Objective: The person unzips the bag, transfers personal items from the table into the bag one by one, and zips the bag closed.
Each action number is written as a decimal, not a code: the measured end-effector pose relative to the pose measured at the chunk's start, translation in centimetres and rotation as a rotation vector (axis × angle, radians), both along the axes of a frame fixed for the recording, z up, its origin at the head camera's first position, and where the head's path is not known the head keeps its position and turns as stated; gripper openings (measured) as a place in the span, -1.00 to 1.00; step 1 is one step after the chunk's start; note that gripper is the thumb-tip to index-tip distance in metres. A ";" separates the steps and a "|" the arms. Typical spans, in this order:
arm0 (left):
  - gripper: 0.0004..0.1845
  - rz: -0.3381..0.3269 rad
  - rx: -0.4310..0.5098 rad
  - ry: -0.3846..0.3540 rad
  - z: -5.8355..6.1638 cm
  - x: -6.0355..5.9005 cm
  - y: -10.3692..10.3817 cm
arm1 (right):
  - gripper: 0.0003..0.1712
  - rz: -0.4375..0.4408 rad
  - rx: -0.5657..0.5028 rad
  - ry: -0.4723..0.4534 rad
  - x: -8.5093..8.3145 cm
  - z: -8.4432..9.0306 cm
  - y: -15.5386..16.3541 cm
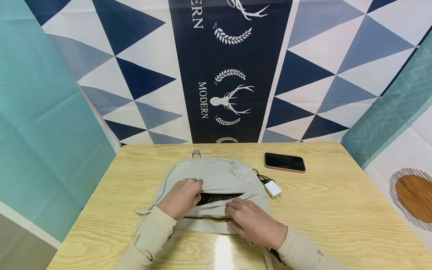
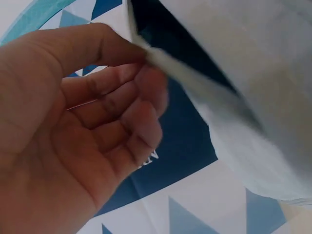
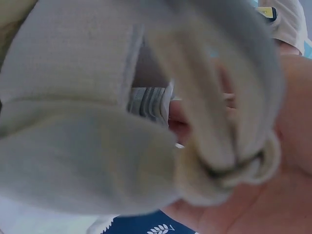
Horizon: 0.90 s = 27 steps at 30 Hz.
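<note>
Pale grey fabric backpack, flat at the middle of the light wooden table, pocket slit gaping dark; left hand pinches the upper lip between thumb and curled fingers; right hand grips the lower lip. Risk, as judged: fabric slipping from either pinch, closing the slit; a tug dragging the backpack against the white charger plug beside it. Black smartphone near the far edge. Pocket contents unseen; right wrist view blurred.

The scene is viewed from the head camera, high and angled down across the surface toward the patterned backdrop. The backpack is seen at very close range from both wrist cameras, blurred, with the backdrop shared behind it.
</note>
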<state>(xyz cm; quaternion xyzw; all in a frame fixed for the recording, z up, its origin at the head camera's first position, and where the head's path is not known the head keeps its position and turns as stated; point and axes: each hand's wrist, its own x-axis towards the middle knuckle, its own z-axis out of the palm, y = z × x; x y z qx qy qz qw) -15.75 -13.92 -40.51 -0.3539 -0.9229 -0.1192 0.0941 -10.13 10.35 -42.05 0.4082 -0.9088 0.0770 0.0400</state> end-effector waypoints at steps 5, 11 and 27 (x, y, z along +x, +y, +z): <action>-0.73 -0.026 -0.002 0.143 0.8 0.2 0.1 | -0.61 -0.039 -0.074 -0.004 -0.3 -0.6 0.1; -0.81 -0.030 -0.021 0.348 1.9 1.0 0.6 | -0.35 -0.096 -0.122 0.005 -0.7 -0.8 0.2; -0.78 0.033 -0.165 0.413 1.5 2.4 2.3 | -0.36 -0.244 -0.208 -0.076 -1.1 0.0 0.5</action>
